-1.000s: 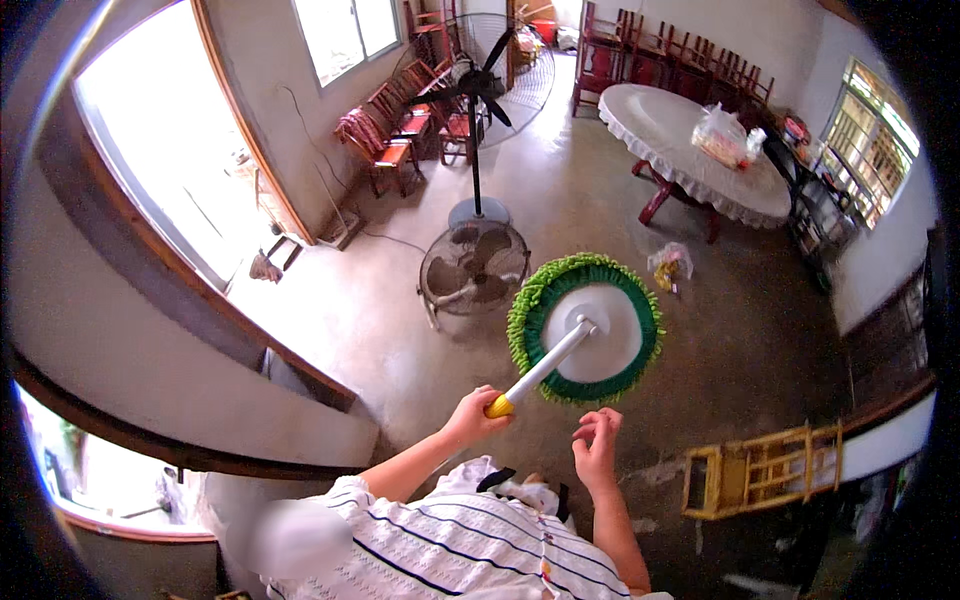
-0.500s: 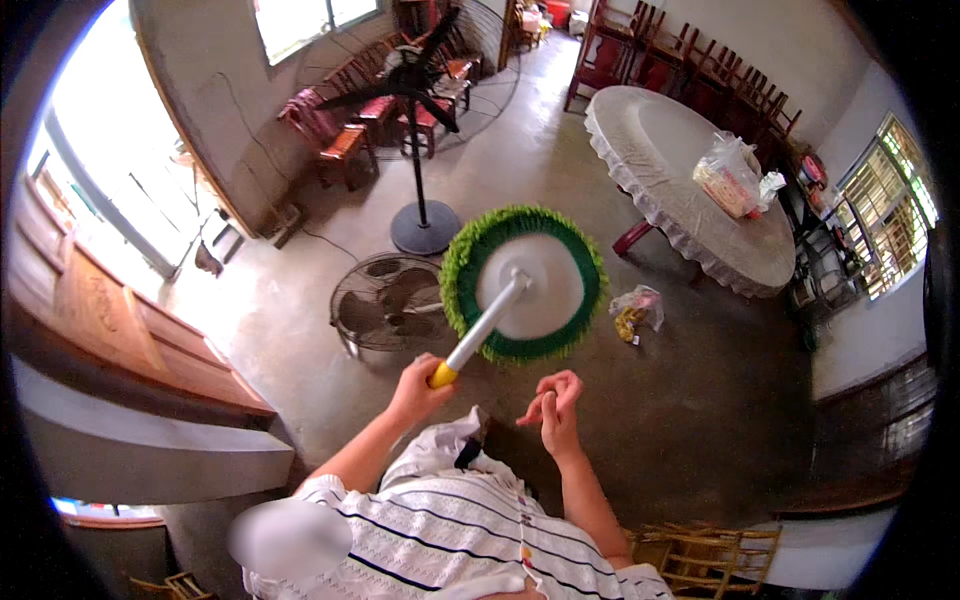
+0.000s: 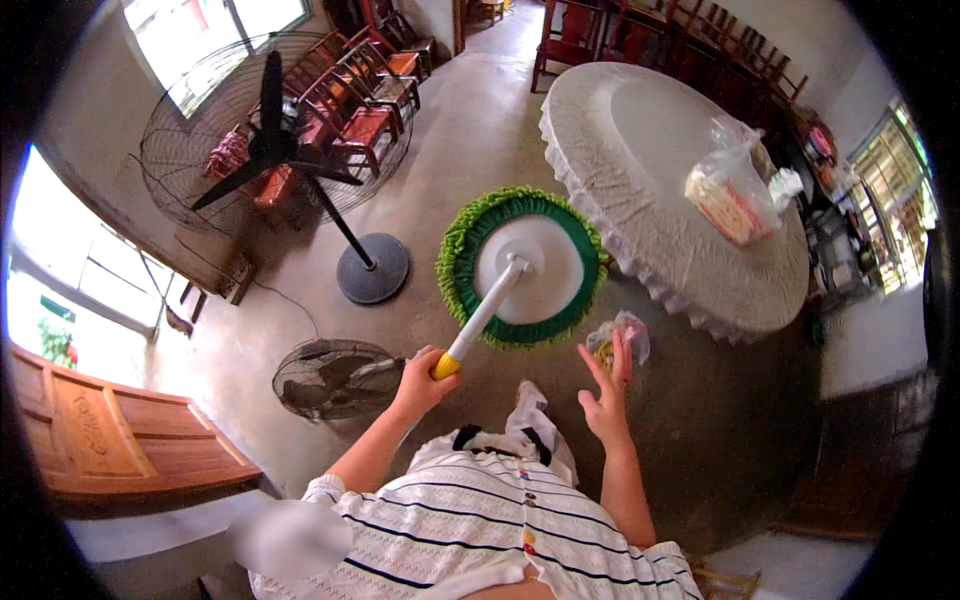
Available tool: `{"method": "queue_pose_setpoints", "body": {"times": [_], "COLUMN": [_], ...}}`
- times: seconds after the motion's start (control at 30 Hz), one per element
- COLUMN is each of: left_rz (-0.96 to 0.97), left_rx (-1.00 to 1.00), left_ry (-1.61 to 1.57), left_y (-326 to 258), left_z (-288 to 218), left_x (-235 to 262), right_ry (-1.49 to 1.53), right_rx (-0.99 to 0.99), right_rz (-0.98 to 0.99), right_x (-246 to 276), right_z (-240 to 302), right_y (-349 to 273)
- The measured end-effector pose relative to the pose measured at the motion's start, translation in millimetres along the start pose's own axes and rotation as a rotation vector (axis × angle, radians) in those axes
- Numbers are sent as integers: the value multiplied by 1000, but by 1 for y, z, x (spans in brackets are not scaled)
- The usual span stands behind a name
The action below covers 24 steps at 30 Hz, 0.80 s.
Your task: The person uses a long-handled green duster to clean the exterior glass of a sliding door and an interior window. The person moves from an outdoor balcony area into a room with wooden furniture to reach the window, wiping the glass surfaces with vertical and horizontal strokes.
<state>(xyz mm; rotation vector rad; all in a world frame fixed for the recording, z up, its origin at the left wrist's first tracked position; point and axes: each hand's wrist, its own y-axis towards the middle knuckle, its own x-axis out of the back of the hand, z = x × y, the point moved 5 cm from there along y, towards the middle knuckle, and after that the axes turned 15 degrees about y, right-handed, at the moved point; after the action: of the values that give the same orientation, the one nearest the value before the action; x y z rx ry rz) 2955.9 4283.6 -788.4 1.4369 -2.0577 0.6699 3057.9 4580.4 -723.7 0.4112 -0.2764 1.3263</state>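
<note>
My left hand (image 3: 421,378) grips the yellow end of a white mop handle (image 3: 480,318). The handle runs up to a round mop head (image 3: 521,266), white in the middle with a fringe of green fibres, held above the concrete floor. My right hand (image 3: 606,392) is raised beside it, fingers spread and holding nothing. A crumpled plastic bag (image 3: 622,337) lies on the floor just beyond that hand.
A round table with a white lace cloth (image 3: 640,210) stands to the right, a filled plastic bag (image 3: 733,196) on it. A tall pedestal fan (image 3: 275,150) and a small floor fan (image 3: 335,378) stand on the left. Red wooden chairs (image 3: 355,100) line the far wall.
The view has swung, so the mop, the table and the fans sit elsewhere in the picture. My right hand has opened up and risen. The left grip is unchanged.
</note>
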Motion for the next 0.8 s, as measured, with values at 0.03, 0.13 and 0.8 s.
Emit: {"method": "queue_pose_setpoints", "body": {"times": [0.03, 0.13, 0.8], "left_rz": [-25, -67, -258], "left_rx": [-36, -63, 183], "left_ry": [-1, -8, -128], "left_y": [25, 93, 559], "left_z": [-11, -41, -19], "left_x": [-6, -11, 95], "right_ry": [-75, -146, -9], "right_rx": [33, 172, 323], "right_rz": [23, 77, 308], "right_x": [8, 19, -131], "right_z": [-5, -14, -30], "right_y": [35, 147, 704]}}
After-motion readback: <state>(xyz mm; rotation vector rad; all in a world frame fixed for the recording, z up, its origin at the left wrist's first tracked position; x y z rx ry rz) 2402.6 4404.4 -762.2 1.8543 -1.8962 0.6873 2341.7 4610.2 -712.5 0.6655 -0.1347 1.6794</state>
